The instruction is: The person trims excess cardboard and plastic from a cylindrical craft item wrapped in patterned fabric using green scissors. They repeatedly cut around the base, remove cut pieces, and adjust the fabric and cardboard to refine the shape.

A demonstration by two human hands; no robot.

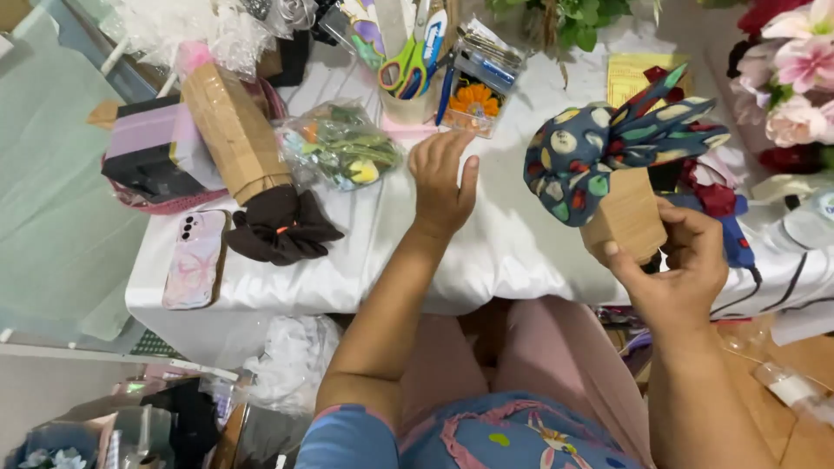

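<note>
Holding a fabric bow clear of the worktop for inspection

The right hand [682, 260] holds a tan wooden block [627, 217] raised above the worktop [512, 243], which is draped in white cloth. Its grip is closed around the block: thumb across the near face, fingers wrapped behind. A dark blue patterned fabric bow [599, 148] sits on the block's top, its loops spreading left and upward. Gripping the block low leaves the bow untouched and fully exposed to view, which appears to be the reason for the hold.

The left hand [441, 178] rests palm down on the cloth, fingers loosely spread, pinching nothing. It seems placed as a brace, just beside a clear bag of mixed coloured pieces [340, 146].

Other items lie within reach: a dark brown scrunchie [280, 226] and a pink phone [193, 259] at the left edge, a cup holding scissors [408, 68] at the back, and a blue glue gun [734, 236] behind the right hand, partly hidden. Artificial pink flowers [795, 69] occupy the far right corner.
</note>
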